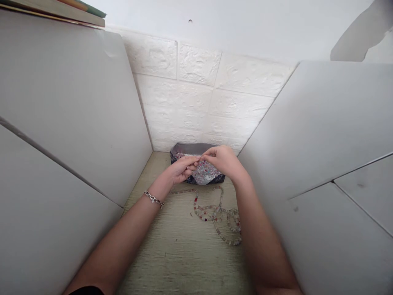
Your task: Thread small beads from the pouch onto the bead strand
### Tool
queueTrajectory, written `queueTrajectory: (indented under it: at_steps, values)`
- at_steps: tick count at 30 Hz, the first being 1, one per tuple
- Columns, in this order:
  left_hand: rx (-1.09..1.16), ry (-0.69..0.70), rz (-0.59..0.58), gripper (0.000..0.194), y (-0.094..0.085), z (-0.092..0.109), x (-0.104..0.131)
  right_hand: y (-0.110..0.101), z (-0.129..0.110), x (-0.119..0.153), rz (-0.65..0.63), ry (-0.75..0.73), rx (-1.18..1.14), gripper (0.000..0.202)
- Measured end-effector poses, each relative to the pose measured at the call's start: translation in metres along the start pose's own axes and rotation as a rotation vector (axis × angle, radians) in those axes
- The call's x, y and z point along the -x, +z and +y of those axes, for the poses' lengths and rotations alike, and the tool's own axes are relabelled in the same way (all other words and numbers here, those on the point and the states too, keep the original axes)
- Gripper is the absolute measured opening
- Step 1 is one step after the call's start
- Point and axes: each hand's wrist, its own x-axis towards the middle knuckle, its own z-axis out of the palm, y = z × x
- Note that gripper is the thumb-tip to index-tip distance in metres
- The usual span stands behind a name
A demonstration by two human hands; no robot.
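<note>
A dark patterned box or pouch (219,179) with a grey lining stands against the back wall, holding many small pink, red and clear beads (206,170). Over it, my left hand (184,169) and my right hand (223,160) meet fingertip to fingertip. Both hands are closed in a pinch; what lies between the fingertips is too small to make out. A long string of beads (196,200) lies in loops on the pale wooden surface, from below my left hand to beside my right forearm.
Grey-white panels (76,102) rise on the left and others (322,123) on the right. A white brick-patterned wall (196,94) closes the back. Books (61,14) lie on top of the left panel. The wooden surface (184,254) runs between the panels.
</note>
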Motion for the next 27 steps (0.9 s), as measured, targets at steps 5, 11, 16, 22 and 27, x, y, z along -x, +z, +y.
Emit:
queueTrajectory:
  at_steps: [5,11,16,22,27]
  values:
    - [-0.05,0.018,0.004,0.015,0.001,0.0,0.0,-0.001,-0.002,0.0,-0.011,0.006,-0.005,0.02]
    - [-0.095,0.032,-0.004,0.015,0.0,0.001,0.001,-0.001,-0.002,-0.001,-0.028,0.018,-0.035,0.019]
    - [-0.142,0.062,0.015,0.017,0.001,0.001,0.001,0.001,0.001,-0.001,-0.024,0.008,-0.022,0.02]
    - [-0.282,0.101,0.106,0.019,0.01,0.004,0.003,0.003,0.003,-0.001,-0.026,0.001,0.008,0.022]
    - [-0.299,0.108,0.104,0.016,0.013,0.005,0.003,0.003,0.005,-0.002,-0.028,-0.01,0.006,0.021]
